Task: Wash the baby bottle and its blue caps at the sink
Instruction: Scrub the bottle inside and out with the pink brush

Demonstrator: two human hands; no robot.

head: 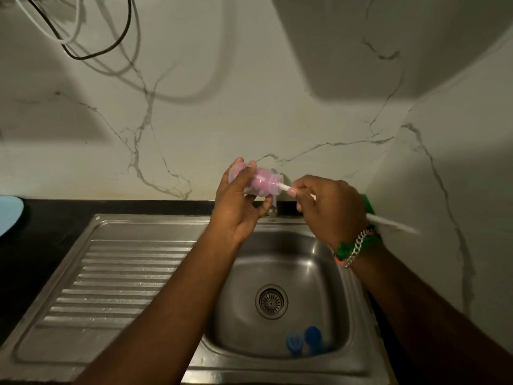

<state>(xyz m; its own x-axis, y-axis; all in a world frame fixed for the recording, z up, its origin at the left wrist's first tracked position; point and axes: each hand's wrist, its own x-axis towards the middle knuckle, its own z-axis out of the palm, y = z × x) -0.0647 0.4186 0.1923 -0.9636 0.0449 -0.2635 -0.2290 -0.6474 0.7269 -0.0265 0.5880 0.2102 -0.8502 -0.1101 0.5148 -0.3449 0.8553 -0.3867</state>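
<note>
My left hand (238, 207) grips a clear baby bottle (266, 183), held on its side above the back of the steel sink (280, 354). A pink brush head fills the inside of the bottle. My right hand (330, 209) pinches the brush's white handle (394, 222), which runs out to the right past my wrist. Two blue caps (304, 340) lie in the basin near its front edge, close together.
A ribbed steel draining board (111, 287) lies left of the basin. The tap (273, 209) sits behind my hands, mostly hidden. A light blue object (9, 215) rests on the black counter at far left. Cables (83, 37) hang on the marble wall.
</note>
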